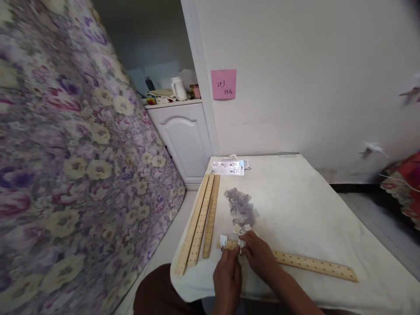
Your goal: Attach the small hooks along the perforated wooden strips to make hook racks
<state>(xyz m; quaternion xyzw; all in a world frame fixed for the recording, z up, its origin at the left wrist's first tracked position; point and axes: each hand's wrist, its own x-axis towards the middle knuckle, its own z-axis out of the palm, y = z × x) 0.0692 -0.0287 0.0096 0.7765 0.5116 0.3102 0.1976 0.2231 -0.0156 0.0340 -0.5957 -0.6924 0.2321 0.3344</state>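
Observation:
A pale wooden strip with rows of holes (311,264) lies across the near part of the table. My left hand (227,273) is closed at its near edge, fingertips pressed on the strip. With bent fingers, my right hand (257,251) grips a small white hook (242,243) against the strip, partly hiding it. Another white hook (223,241) sits on the strip's left end, just left of my hands. Beyond my fingers are a few loose hook pieces (236,228) and a pile of clear hooks (238,201).
Several more perforated wooden strips (201,218) lie side by side at the table's left. Clear packaging (227,167) rests at the far edge of the cloth-covered table (285,197). A floral curtain (82,175) hangs at left, a white cabinet (182,140) behind.

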